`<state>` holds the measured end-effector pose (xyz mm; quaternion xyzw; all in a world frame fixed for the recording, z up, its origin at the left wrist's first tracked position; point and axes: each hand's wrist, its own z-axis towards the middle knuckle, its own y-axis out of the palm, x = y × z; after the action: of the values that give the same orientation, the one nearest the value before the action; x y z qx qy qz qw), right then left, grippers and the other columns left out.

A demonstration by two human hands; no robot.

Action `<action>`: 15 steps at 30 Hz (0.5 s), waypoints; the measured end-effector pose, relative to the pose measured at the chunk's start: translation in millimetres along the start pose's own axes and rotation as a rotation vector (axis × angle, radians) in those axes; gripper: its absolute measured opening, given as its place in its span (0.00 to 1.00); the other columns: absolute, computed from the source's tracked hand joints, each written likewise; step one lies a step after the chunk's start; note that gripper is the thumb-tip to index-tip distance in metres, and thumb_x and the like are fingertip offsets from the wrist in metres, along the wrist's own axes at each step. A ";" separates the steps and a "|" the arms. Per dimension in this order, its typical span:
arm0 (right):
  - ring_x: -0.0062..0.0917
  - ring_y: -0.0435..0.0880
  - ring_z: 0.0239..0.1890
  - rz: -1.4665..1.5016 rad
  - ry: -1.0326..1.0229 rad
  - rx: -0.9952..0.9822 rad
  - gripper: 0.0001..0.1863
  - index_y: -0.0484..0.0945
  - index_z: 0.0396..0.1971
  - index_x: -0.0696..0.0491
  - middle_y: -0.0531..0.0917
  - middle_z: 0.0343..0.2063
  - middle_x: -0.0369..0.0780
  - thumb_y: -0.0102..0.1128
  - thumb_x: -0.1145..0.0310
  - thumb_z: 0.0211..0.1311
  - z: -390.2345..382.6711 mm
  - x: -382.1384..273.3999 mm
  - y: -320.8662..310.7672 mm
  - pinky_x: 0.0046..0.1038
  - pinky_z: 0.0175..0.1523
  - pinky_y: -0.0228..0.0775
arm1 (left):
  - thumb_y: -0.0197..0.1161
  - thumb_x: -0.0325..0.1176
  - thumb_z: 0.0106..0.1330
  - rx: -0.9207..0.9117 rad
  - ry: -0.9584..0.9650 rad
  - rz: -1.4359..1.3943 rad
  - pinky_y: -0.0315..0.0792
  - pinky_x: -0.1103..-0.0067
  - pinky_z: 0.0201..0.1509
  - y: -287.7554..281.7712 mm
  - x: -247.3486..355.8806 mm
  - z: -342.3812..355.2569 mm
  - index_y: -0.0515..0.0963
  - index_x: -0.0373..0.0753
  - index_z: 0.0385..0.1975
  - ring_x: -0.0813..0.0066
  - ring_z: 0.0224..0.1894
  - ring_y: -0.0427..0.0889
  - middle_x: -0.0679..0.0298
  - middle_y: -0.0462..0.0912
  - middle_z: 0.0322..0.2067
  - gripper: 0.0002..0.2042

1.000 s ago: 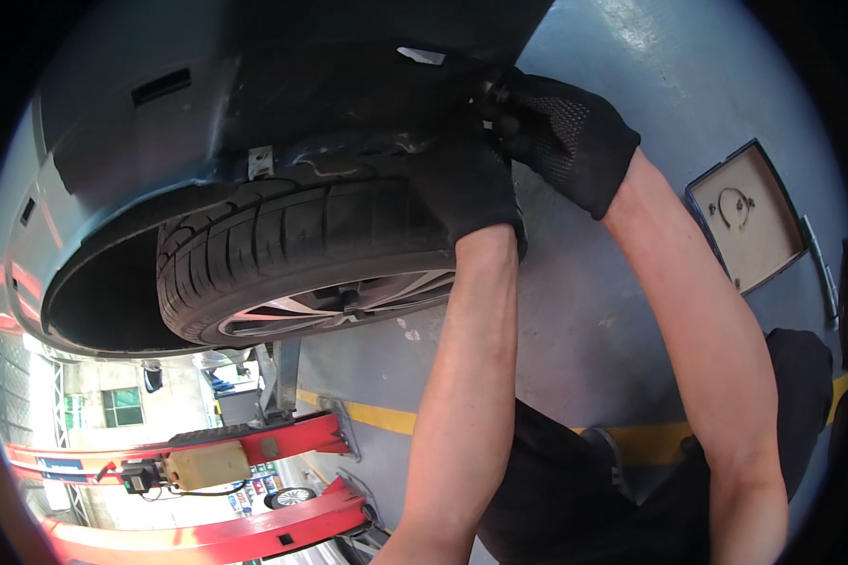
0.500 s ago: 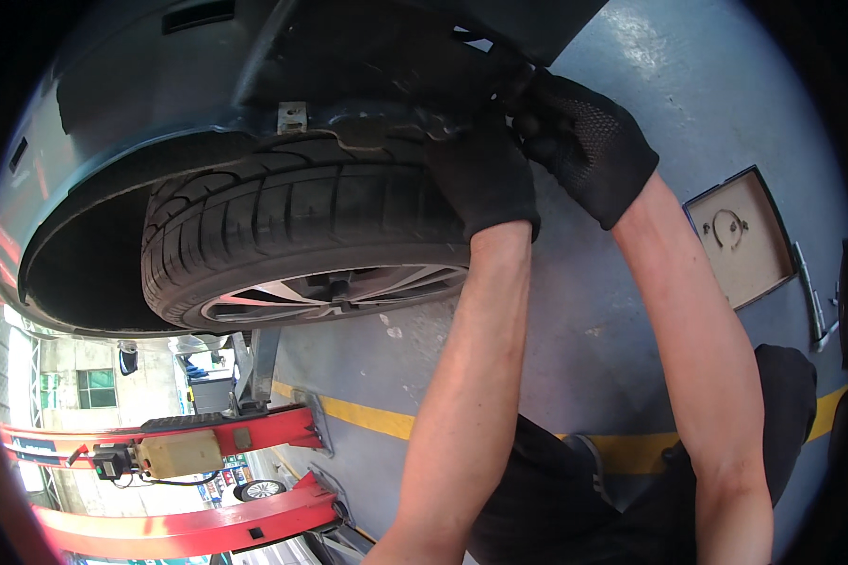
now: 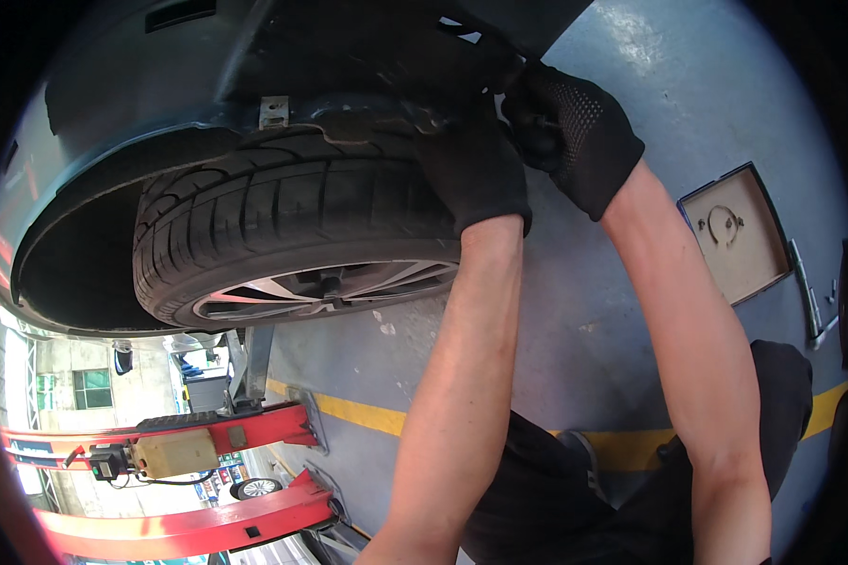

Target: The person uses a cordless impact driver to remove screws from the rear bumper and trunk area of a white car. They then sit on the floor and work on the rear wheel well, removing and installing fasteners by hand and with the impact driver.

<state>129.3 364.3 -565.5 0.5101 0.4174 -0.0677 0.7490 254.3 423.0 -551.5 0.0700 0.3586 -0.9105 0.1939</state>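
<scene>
A dark plastic wheel-arch liner (image 3: 330,56) hangs above a car tyre (image 3: 292,202) on a multi-spoke alloy wheel (image 3: 330,287). Both my hands wear black gloves and work at the liner's right-hand end. My left hand (image 3: 476,179) reaches up beside the tyre tread against the liner's lower edge; its fingers are lost in the dark. Just right of it, my right hand (image 3: 579,137) has its fingers curled at the liner's corner. What they grip, if anything, is too dark to make out. A metal clip (image 3: 274,112) shows on the body edge left of my hands.
On the grey floor at right lies a shallow tray (image 3: 737,235) with a ring-shaped piece and small fasteners, beside a metal ratchet-like tool (image 3: 807,292). Red lift parts (image 3: 188,527) stand at lower left. A yellow line (image 3: 358,414) crosses the floor.
The view has shifted slightly, so the car and both hands sit a little further left. My right hand's fingers have turned slightly; both hands stay at the liner's corner.
</scene>
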 end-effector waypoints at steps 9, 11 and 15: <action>0.26 0.84 0.44 -0.592 -0.463 -0.003 0.21 0.76 0.52 0.57 0.83 0.43 0.41 0.57 0.83 0.57 -8.6 11.5 -4.1 0.27 0.46 0.79 | 0.62 0.30 0.54 -0.019 -0.086 -0.124 0.72 0.68 0.56 -9.3 4.8 3.7 0.82 0.47 0.47 0.58 0.51 0.79 0.61 0.82 0.47 0.18; 0.25 0.83 0.43 -0.677 -0.526 -0.046 0.16 0.77 0.51 0.59 0.82 0.44 0.40 0.58 0.77 0.62 -5.3 13.3 -6.8 0.27 0.47 0.80 | 0.62 0.29 0.54 -0.002 -0.071 -0.094 0.72 0.68 0.56 -9.0 5.5 3.6 0.82 0.47 0.47 0.58 0.51 0.79 0.61 0.82 0.47 0.18; 0.25 0.83 0.46 -0.524 -0.503 -0.096 0.17 0.77 0.50 0.59 0.82 0.46 0.41 0.58 0.81 0.60 -1.5 12.8 -11.8 0.25 0.49 0.80 | 0.62 0.30 0.55 -0.026 -0.052 -0.011 0.72 0.69 0.56 -8.6 6.5 1.9 0.82 0.48 0.47 0.59 0.52 0.79 0.61 0.82 0.47 0.17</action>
<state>130.5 364.1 -582.9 0.3173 0.3393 -0.3611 0.8086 244.9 425.5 -546.5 0.0418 0.3658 -0.9082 0.1990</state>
